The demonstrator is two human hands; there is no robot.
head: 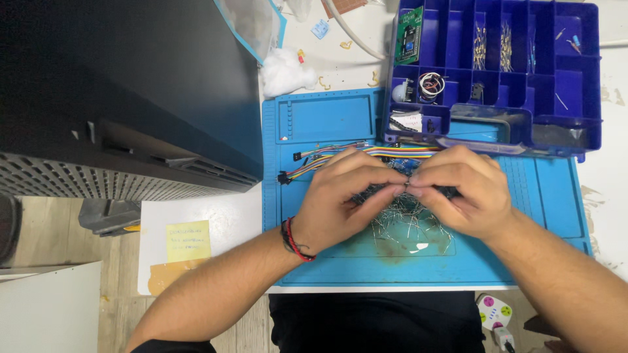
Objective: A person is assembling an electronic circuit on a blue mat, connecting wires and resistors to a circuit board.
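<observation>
Looking down from my head, my left hand (340, 196) and my right hand (468, 193) meet fingertip to fingertip over the blue work mat (556, 196) on the bench (608, 163). Both are curled nearly closed, pinching a small component (406, 185) between them; it is too small to tell what kind. Under my fingers lies a tangle of thin wire leads (409, 229), and a circuit board (405, 167) shows just behind my knuckles, with rainbow jumper wires (314, 160) running off to the left. A blue compartment organizer (585, 78) of parts sits at the mat's far edge. A black machine (131, 85) stands to my left.
</observation>
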